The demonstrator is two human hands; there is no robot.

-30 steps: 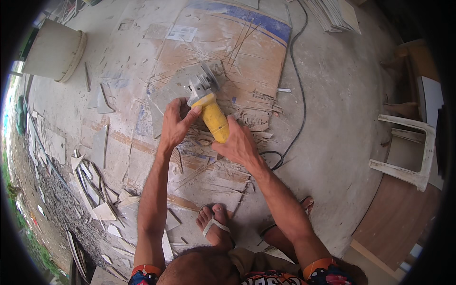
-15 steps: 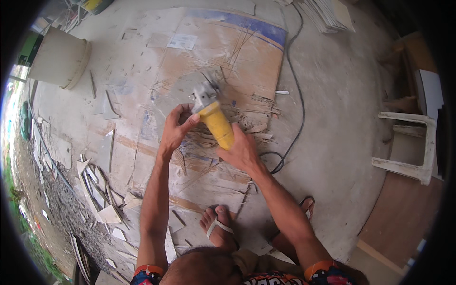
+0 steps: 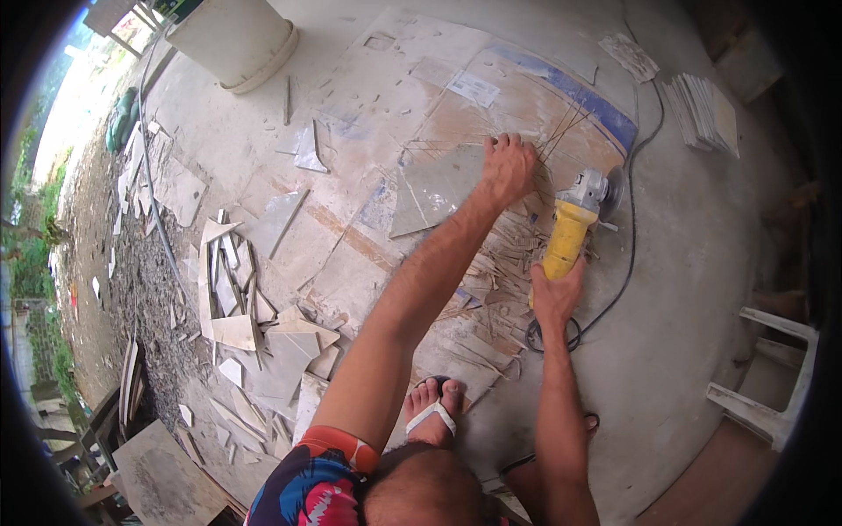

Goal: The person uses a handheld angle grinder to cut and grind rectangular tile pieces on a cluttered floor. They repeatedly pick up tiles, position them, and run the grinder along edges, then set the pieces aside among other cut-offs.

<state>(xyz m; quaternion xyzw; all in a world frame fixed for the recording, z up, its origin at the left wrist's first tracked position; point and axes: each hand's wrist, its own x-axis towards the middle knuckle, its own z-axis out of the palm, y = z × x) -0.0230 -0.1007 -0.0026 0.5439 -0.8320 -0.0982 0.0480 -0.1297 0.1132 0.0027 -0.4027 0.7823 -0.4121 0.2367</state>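
My right hand is wrapped round the yellow body of an angle grinder. The tool's grey metal head and disc point away from me, to the right of the cardboard. A grey, angular piece of tile lies on the worn cardboard sheet. At its right edge, my left hand has its fingers curled on the tile; the fingertips are partly hidden. Thin strips of debris lie on the cardboard just in front of my left hand.
Broken tile pieces are heaped to the left. A dark cord loops along the right. A whitish bucket stands at the far left, stacked tiles at the far right. A white plastic stool lies at the right edge.
The grinder has moved right, away from over the tile, in my right hand. My left hand has left the grinder's head and come to the tile's right edge. The view has shifted left.
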